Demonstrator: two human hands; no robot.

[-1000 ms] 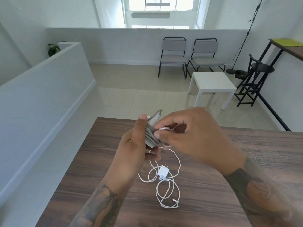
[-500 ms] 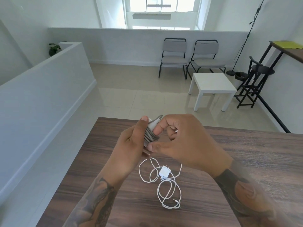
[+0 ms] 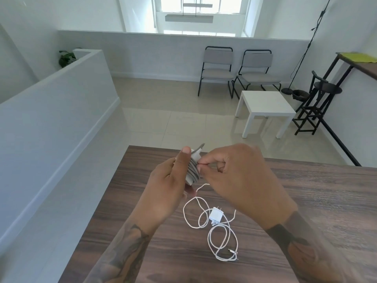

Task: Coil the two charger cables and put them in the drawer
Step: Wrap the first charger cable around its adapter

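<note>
My left hand (image 3: 169,180) grips a white charger block with a grey cable wound around it (image 3: 193,170), held above the wooden table (image 3: 316,201). My right hand (image 3: 238,176) pinches the free end of that grey cable against the right side of the coil. On the table below lies a second charger, a small white plug (image 3: 216,216) with its thin white cable (image 3: 222,240) in loose loops. One strand of that white cable rises toward my hands. No drawer is in view.
The table's far edge is just beyond my hands, its left edge drops to the tiled floor. A low white partition (image 3: 61,111) runs along the left. Further off stand a white side table (image 3: 265,111), two grey chairs (image 3: 236,72) and a black stool (image 3: 320,103).
My right hand has gone around the grey coil and come back to its right side, pinching the cable end. The left hand keeps its grip. The white charger lies unmoved.
</note>
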